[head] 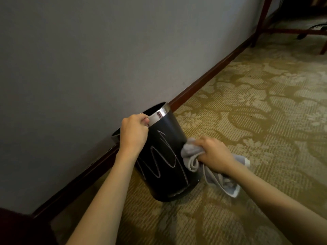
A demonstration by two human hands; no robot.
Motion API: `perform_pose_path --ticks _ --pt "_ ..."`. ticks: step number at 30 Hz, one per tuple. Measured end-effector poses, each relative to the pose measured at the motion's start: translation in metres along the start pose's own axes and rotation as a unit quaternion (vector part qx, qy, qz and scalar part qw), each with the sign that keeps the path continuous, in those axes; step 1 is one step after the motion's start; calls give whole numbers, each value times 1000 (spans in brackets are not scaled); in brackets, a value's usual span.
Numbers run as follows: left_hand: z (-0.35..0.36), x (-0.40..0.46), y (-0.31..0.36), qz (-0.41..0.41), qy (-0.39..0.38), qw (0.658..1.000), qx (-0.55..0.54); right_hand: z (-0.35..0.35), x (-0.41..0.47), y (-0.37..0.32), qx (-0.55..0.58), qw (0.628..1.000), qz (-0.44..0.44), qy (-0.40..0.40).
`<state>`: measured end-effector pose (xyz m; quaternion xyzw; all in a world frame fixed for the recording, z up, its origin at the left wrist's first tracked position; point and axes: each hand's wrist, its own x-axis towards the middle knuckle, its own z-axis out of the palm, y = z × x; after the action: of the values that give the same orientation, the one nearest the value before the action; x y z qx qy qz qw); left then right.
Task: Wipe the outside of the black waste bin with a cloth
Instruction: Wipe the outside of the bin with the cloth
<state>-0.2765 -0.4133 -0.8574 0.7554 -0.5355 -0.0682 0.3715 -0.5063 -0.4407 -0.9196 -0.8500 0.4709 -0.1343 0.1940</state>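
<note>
A black waste bin (pixel 166 156) with a shiny metal rim stands on the carpet beside the wall, tilted slightly. White scribbled lines run across its outer side. My left hand (pixel 133 132) grips the metal rim at the near top edge. My right hand (pixel 215 154) is closed on a bunched grey cloth (pixel 192 157), which presses against the bin's right side. The loose end of the cloth hangs down and trails onto the carpet behind my wrist.
A grey wall (pixel 79 59) with a dark wooden skirting board (pixel 208 76) runs diagonally behind the bin. Patterned olive carpet (pixel 256 106) covers the floor to the right. Dark red furniture legs (pixel 261 20) stand at the far upper right.
</note>
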Motion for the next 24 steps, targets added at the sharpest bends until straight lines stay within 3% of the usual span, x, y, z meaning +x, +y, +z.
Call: perform_pose_path --ticks 4,9,12,15,19,24 --pt "8 -4 13 32 -25 999 1 -21 21 -30 245 956 4 160" --pt "12 -7 17 41 -32 999 -6 -9 23 -45 208 951 -6 229" --pt "5 -4 9 33 -22 999 -24 6 7 -29 139 975 -24 170" --pt "-3 3 -2 7 -18 999 -35 21 -10 -5 33 998 -5 60" --pt "-12 7 -12 -18 -9 999 -49 35 -32 21 -22 996 58 -64" --pt "-5 3 -7 -4 -19 999 -38 33 -34 27 -10 998 46 -36"
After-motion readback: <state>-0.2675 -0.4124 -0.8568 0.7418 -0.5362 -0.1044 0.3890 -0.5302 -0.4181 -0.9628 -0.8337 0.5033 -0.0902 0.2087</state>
